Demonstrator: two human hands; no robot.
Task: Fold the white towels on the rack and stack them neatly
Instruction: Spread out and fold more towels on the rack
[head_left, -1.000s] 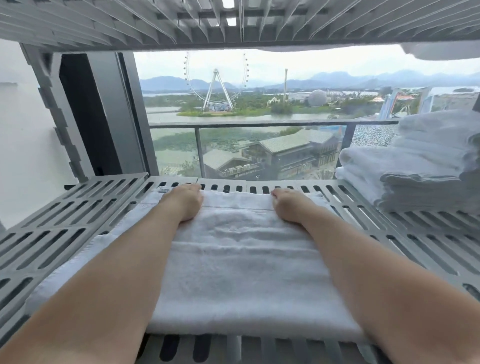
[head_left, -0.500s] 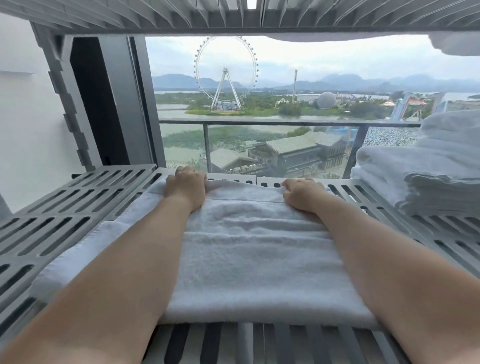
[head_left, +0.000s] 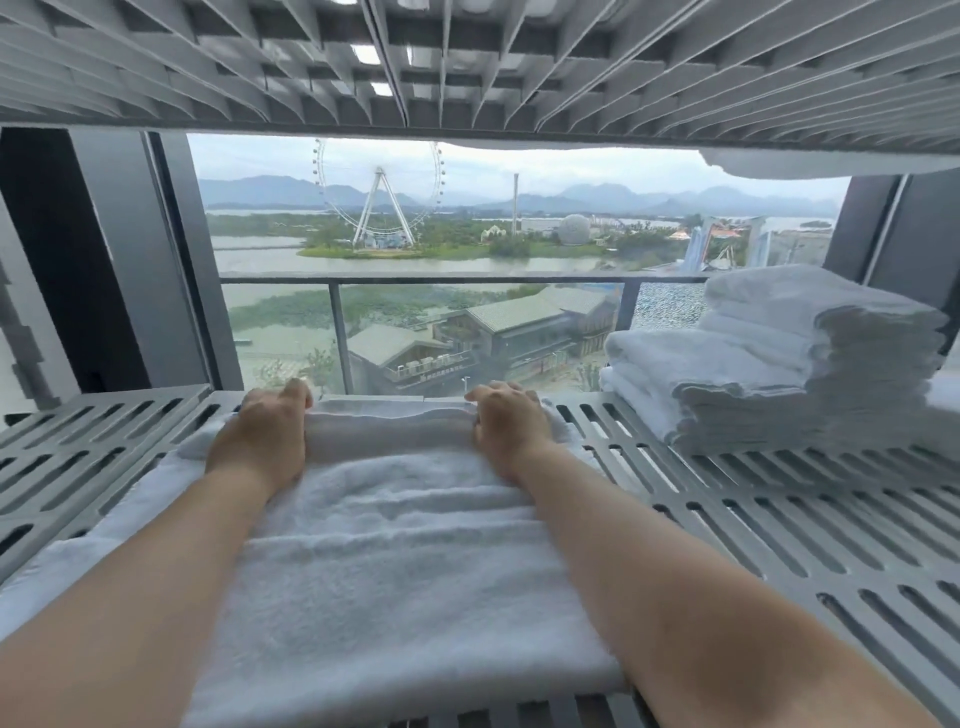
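A white towel (head_left: 395, 561) lies spread flat on the grey slotted rack shelf (head_left: 779, 530) in front of me. My left hand (head_left: 262, 439) grips the towel's far edge on the left. My right hand (head_left: 509, 423) grips the same far edge on the right. That edge is lifted slightly off the shelf between the two hands. A stack of folded white towels (head_left: 779, 364) stands on the shelf at the right, apart from the flat towel.
Another slotted shelf (head_left: 467, 57) hangs close overhead, with a white towel edge (head_left: 831, 163) drooping from it at the upper right. Behind the rack is a window with a balcony railing (head_left: 415, 280). Dark window frame posts stand at far left.
Both hands went from lying on the towel's far end to closing on its far edge, which has risen a little. The camera has tilted and moved.
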